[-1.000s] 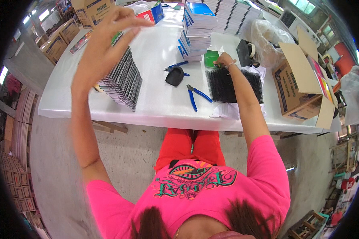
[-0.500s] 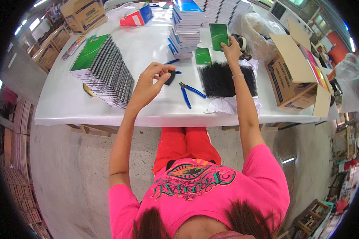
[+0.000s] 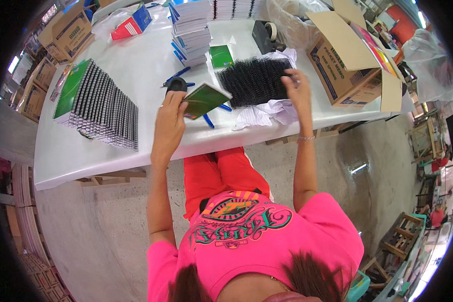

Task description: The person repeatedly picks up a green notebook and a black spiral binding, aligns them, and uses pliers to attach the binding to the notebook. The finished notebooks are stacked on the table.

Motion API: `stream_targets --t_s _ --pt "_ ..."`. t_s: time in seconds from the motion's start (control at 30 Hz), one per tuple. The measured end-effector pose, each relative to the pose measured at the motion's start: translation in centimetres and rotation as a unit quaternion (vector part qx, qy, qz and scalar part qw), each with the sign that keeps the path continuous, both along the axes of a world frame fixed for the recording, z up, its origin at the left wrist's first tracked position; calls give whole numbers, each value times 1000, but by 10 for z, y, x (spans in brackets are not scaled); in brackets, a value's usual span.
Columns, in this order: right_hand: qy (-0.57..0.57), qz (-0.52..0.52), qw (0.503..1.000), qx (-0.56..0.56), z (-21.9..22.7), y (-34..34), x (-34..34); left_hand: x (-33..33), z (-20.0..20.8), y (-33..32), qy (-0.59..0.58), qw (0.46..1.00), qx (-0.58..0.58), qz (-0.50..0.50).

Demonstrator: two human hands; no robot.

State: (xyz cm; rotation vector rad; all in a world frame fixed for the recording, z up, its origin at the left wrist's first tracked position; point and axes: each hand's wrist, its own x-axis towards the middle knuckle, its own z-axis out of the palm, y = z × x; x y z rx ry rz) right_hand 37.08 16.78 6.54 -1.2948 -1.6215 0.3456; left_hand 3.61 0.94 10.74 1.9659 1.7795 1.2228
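Note:
My left hand (image 3: pixel 170 113) is closed on the edge of a green-covered notebook (image 3: pixel 205 102), which it holds tilted above the table. Just beyond its fingertips sits a dark round piece (image 3: pixel 176 84). Blue-handled cutting pliers (image 3: pixel 209 121) lie partly hidden under the held notebook. My right hand (image 3: pixel 298 85), fingers bent, is at the right end of a pile of black spiral binding coils (image 3: pixel 254 83); whether a coil is between its fingertips is too small to make out. Behind the pile lies another green notebook (image 3: pixel 220 56).
At left leans a long row of spiral-bound green notebooks (image 3: pixel 98 105). A tall stack of books (image 3: pixel 191 38) stands at the back, beside a black tape dispenser (image 3: pixel 268 38). An open carton (image 3: pixel 342 73) is at right, crumpled white paper (image 3: pixel 267 115) under the coils.
The green notebook has gone from my right hand to my left hand. My right hand has come down to the coils. The view has swung, shifting the table things leftward.

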Motion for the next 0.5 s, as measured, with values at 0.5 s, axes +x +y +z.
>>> stream_targets --t_s 0.5 --pt "72 -14 976 -206 -59 47 100 -9 -60 -25 199 973 -4 114"
